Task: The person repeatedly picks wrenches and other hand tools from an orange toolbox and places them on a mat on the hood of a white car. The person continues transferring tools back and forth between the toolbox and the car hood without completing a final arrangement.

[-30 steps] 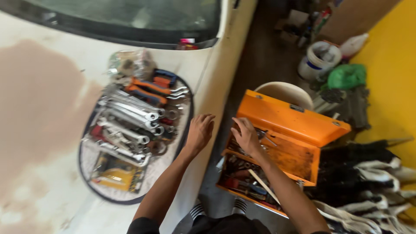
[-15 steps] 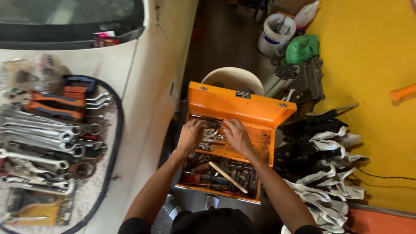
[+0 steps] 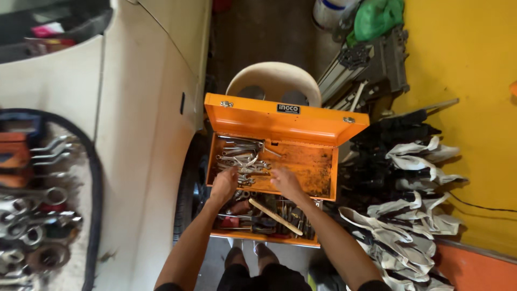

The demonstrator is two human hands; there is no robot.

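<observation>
Seen from above, a garage floor (image 3: 258, 37) runs between a white car (image 3: 145, 151) on the left and a yellow wall (image 3: 474, 64) on the right. An open orange toolbox (image 3: 285, 116) sits in the middle, its lid tipped back against a cream plastic chair (image 3: 273, 81). The upper tray (image 3: 307, 172) of the box holds a loose pile of small metal wrenches (image 3: 242, 156) at its left end. Below the tray, the bottom of the box is crowded with mixed tools, with a pale wooden handle (image 3: 274, 215) lying slantwise across them.

Both hands reach into the box from below. The left hand (image 3: 224, 185) rests at the near edge of the wrench pile, fingers curled down among the tools; whether it grips anything cannot be told. The right hand (image 3: 285, 182) lies just beside it on the tray, fingers loosely bent and touching the wrenches, with nothing clearly in its grasp.

On the car's hood, far left, more wrenches (image 3: 32, 215) are spread on a round mat (image 3: 96, 178). Black and white gloves (image 3: 409, 178) are heaped right of the box.
</observation>
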